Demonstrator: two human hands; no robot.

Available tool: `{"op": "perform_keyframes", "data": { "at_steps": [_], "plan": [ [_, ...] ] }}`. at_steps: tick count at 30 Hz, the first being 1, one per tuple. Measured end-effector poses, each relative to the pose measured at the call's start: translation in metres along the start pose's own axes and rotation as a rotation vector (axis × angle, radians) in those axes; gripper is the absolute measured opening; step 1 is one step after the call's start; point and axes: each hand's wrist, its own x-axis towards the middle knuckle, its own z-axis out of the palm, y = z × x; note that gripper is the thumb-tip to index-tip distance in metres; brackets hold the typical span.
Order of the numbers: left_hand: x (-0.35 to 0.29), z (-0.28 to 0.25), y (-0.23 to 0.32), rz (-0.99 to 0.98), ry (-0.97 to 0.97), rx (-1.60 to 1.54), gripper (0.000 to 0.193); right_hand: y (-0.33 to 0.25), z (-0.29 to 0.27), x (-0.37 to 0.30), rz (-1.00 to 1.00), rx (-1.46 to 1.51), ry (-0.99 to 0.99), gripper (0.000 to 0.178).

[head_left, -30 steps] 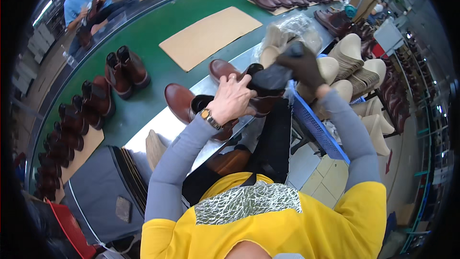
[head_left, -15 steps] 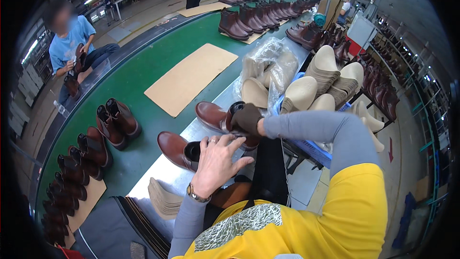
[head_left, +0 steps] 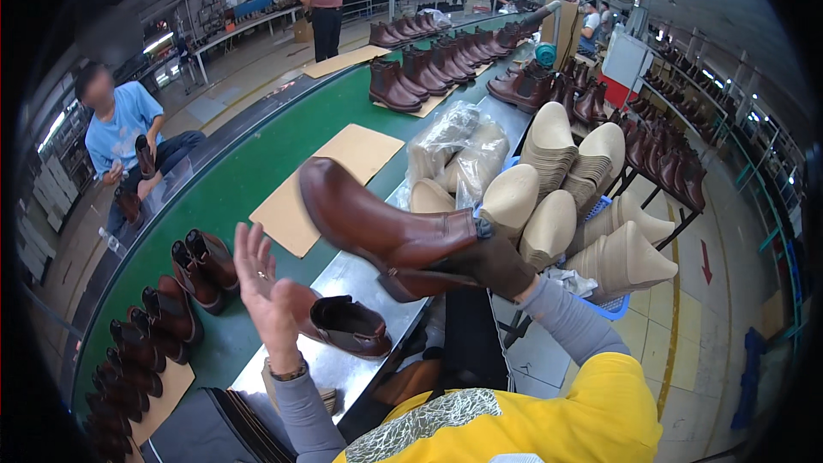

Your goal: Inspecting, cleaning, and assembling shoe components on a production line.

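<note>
In the head view, the right hand (head_left: 504, 269) clamps its gloved fingers on the shaft of a raised boot (head_left: 377, 216). The left hand (head_left: 267, 296), thumb spread from its fingers, is beside a second boot (head_left: 353, 326) on the table (head_left: 353, 273).

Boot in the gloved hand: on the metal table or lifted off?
Lifted: the right hand holds the boot by its shaft, and it looms larger than the other boot on the metal table.

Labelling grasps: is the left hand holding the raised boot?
No, the gloved right hand grips the raised boot; the left hand is open.
</note>
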Motion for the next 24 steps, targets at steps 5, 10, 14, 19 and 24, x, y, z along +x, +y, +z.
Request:
{"op": "perform_keyframes", "data": {
  "at_steps": [5,10,14,19,24],
  "plan": [
    [0.001,0.038,0.055,0.166,-0.203,-0.419,0.122,-0.020,0.004,-0.023,-0.053,0.502,0.071,0.060],
    [-0.010,0.014,0.071,0.336,-0.304,-0.534,0.138,-0.033,0.044,-0.028,-0.255,0.458,0.225,0.066],
    [-0.020,0.018,0.086,0.424,-0.350,-0.530,0.096,-0.034,0.063,-0.028,-0.251,0.656,0.006,0.053],
    [-0.008,0.010,0.104,0.475,-0.626,-0.513,0.031,-0.117,0.134,0.004,-0.415,1.140,0.111,0.051],
    [-0.002,-0.003,0.114,0.418,-0.693,-0.447,0.034,-0.175,0.126,0.003,-0.601,1.627,0.201,0.050]
  ]
}}
